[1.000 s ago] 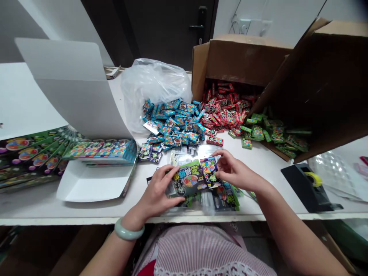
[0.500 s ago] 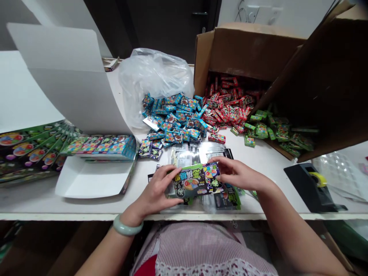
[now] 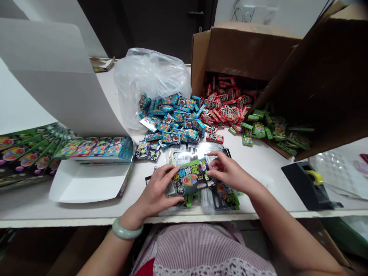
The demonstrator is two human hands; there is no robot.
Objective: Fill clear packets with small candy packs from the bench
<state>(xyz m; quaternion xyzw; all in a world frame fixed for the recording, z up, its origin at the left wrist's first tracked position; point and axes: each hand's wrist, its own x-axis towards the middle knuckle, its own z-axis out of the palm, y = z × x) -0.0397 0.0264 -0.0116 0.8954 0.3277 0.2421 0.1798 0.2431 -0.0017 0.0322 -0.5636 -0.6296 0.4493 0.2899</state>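
Open tabletop [image 3: 267,168] rightward, tape dispenser [image 3: 303,188] (black) beyond

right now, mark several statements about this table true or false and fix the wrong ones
1. The left hand holds a flat black-and-green printed packaging piece. True.
2. A pale green round bangle circles the right wrist. False: the bangle circles the left wrist.
3. A black tape dispenser stands right of the packaging piece. True.
4. Small blue printed boxes lie right of the small red printed boxes. False: the blue boxes lie left.

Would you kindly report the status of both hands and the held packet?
Left hand gripping green-and-black packet. Right hand at packet's right end. Similar packets lying beneath.
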